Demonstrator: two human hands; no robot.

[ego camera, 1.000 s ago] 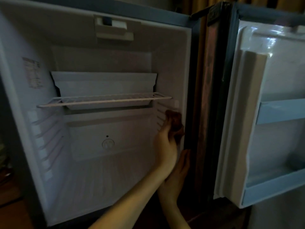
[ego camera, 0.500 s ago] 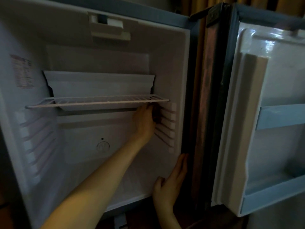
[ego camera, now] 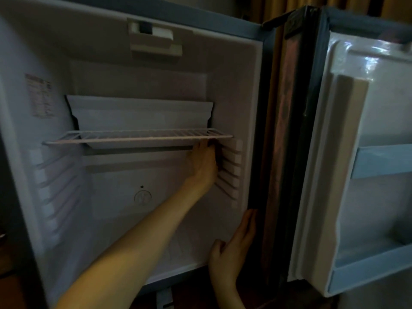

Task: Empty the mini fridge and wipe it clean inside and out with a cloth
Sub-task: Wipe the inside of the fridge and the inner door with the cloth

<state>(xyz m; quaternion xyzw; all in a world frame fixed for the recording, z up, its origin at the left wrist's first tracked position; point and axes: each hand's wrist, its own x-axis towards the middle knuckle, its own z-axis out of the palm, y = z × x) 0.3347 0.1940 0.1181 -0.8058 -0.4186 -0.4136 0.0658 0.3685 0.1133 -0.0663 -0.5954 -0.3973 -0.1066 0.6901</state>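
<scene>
The mini fridge (ego camera: pixel 116 221) stands open, and I see no food or bottles inside. A white wire shelf (ego camera: pixel 133 137) spans its middle. My left hand (ego camera: pixel 204 168) reaches deep inside, just under the shelf's right end, and holds a dark cloth (ego camera: pixel 218 152) against the ribbed right inner wall (ego camera: pixel 233 175). Only a dark sliver of the cloth shows past the hand. My right hand (ego camera: pixel 236 244) rests with straight fingers on the lower front edge of the fridge's right wall.
The fridge door (ego camera: pixel 379 121) hangs open at the right, and its pale blue door shelves (ego camera: pixel 383 161) look bare. A control box (ego camera: pixel 155 40) sits on the fridge ceiling. There is a label (ego camera: pixel 40 97) on the left wall and a dark wooden panel (ego camera: pixel 283 130) by the hinge.
My left hand moved the cloth from the front of the right wall deeper in, up under the shelf. My right hand slid slightly down along the front edge.
</scene>
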